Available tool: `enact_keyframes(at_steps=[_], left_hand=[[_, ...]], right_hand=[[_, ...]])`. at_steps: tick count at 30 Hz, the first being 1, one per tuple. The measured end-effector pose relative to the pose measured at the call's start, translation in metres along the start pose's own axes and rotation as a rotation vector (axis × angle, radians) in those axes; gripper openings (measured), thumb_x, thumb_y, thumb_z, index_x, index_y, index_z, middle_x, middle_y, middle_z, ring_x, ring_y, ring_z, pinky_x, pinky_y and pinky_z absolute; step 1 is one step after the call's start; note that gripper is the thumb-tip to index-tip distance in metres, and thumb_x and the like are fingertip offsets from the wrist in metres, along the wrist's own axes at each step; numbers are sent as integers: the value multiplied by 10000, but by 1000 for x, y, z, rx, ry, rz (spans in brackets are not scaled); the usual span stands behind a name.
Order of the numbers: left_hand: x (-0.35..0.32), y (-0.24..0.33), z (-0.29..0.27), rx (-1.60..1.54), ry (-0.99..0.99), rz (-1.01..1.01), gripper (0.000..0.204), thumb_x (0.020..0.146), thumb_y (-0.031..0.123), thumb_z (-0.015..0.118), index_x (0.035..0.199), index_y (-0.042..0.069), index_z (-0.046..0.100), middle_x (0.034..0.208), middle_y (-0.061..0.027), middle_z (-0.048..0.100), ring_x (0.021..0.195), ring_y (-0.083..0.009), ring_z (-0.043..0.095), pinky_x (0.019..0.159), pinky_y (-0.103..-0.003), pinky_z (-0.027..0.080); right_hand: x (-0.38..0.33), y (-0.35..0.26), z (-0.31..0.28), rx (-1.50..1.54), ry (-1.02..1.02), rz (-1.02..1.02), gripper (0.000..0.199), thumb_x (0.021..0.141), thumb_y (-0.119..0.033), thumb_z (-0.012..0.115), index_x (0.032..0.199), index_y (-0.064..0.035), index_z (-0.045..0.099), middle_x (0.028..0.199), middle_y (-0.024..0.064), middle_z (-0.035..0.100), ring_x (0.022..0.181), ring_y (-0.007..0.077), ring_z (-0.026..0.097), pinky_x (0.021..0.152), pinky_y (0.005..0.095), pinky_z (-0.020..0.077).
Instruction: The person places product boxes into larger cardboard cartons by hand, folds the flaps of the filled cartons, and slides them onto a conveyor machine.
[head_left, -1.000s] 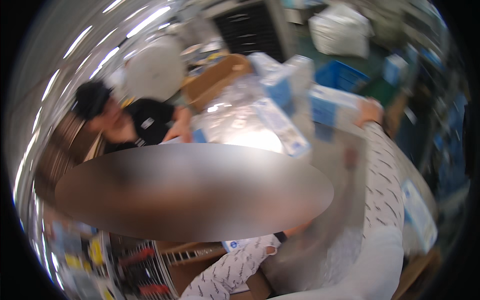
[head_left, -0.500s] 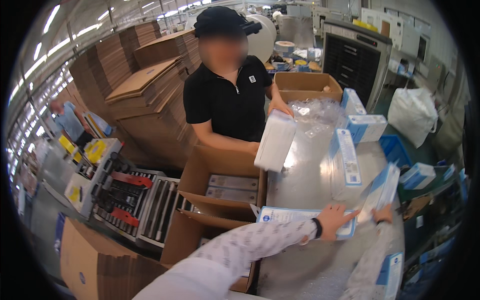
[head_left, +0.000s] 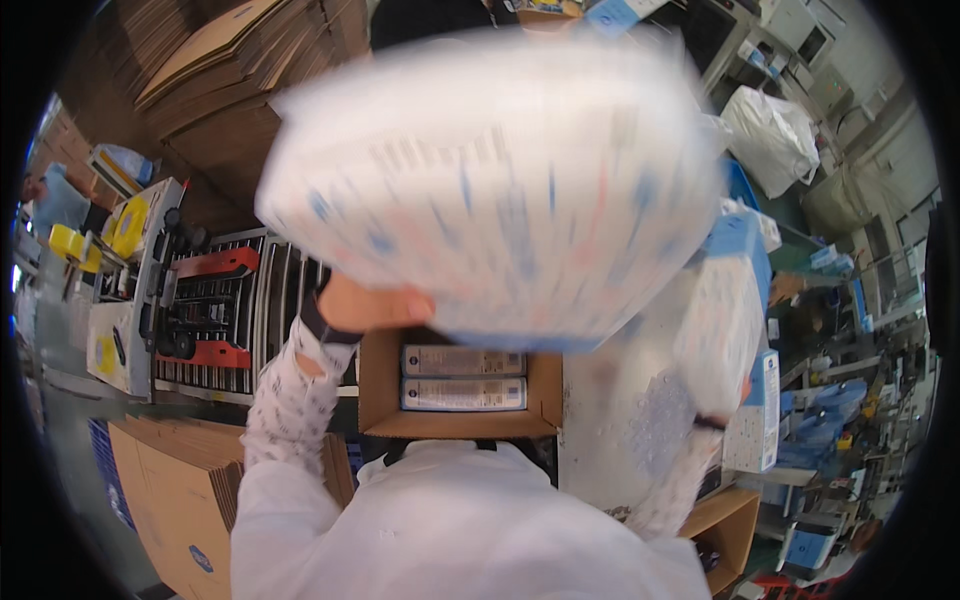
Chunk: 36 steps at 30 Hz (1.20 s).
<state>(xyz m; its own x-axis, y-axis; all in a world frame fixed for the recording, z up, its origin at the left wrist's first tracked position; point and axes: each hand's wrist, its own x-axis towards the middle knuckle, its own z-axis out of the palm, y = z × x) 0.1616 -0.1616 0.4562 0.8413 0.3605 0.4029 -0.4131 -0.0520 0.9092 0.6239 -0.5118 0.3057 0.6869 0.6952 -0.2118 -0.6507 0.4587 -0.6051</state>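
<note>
My left hand (head_left: 368, 306) grips the end of a large white box with blue and red print (head_left: 500, 200), its thumb along the lower edge. The box is raised close in front of me, smeared by motion, and hides much of the scene. Below it, an open cardboard carton (head_left: 545, 405) has two slim white and blue boxes (head_left: 463, 394) lying side by side inside. At the right, my right hand (head_left: 738, 398) is at the lower end of another white and blue box (head_left: 716, 315), which is tilted and blurred; most of its fingers are hidden.
A metal table (head_left: 620, 460) lies right of the carton, with an upright white and blue box (head_left: 752, 425) at its edge. Left are a roller conveyor (head_left: 285, 290) and flat cardboard stacks (head_left: 165, 490). Another open carton (head_left: 735, 520) stands lower right. A co-worker's dark clothing (head_left: 440, 20) shows at the top.
My left hand has gone from the table to above the carton, lifting a box. My right hand has shifted with the other box. My view has tipped down; the co-worker is mostly hidden.
</note>
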Motion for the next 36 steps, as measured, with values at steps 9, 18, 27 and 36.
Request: enact_keyframes(at_steps=[9, 18, 27, 36], left_hand=[[-112, -302, 61, 449, -527, -609, 1083, 657, 613, 710, 1434, 23, 242, 1385, -263, 376, 1238, -378, 424, 1034, -403, 322], [-201, -442, 76, 870, -397, -999, 893, 747, 658, 553, 1372, 45, 378, 1335, -241, 451, 1193, -383, 468, 976, -391, 380], [-144, -319, 16, 1076, -44, -952, 476, 771, 441, 577, 1120, 123, 639, 1172, -175, 590, 1115, -351, 527, 941, -448, 400], [-247, -474, -48, 868, -767, -1474, 1022, 752, 759, 448, 1434, 23, 255, 1499, -180, 216, 1391, -349, 161, 1134, -415, 116]], right_hand=[[-92, 141, 121, -244, -311, -147, 616, 731, -212, 704, 1271, -35, 465, 1187, 127, 565, 1079, 291, 556, 896, 405, 465], [-30, 298, 129, -1992, -1243, -628, 871, 588, -183, 737, 1373, -347, 398, 1176, 145, 495, 1072, 356, 481, 919, 498, 359], [1, 403, 42, -2120, -823, -185, 576, 707, -211, 614, 1275, -181, 519, 1350, 126, 426, 1283, 325, 354, 1062, 514, 236], [59, 378, 134, -1881, -1340, 686, 507, 839, -357, 591, 1189, 10, 572, 1218, 200, 571, 1149, 310, 534, 967, 390, 424]])
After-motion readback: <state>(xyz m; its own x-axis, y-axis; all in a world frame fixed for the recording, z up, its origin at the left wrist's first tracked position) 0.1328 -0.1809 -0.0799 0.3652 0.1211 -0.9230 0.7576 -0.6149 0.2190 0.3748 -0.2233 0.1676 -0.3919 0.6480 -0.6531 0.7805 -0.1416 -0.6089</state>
